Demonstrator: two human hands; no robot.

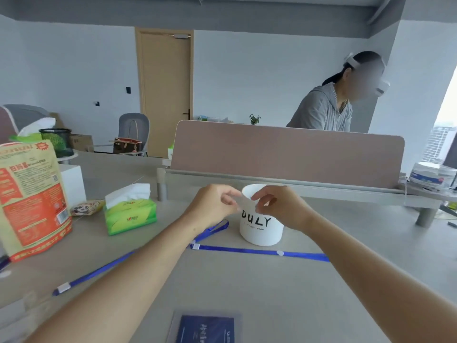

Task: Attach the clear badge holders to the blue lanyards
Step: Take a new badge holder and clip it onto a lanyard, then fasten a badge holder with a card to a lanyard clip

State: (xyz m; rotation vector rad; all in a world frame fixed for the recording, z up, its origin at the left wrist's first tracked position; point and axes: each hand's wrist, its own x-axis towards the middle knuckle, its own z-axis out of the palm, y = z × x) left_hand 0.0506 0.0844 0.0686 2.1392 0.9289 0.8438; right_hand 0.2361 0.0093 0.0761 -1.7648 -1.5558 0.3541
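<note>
Blue lanyards [259, 251] lie flat; clear badge holder [176, 323] encloses navy card [207, 330].

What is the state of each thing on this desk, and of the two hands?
Left hand: raised, fingertips pinched; held thing unclear.
Right hand: raised, fingertips pinched; held thing unclear.
Blue lanyards: lying flat, nothing attached.
Badge holder: lying flat, card inside, unattached.
White cup: upright.
Tissue box: open, tissue sticking out.
Orange bag: standing upright.
Door: closed.
</note>
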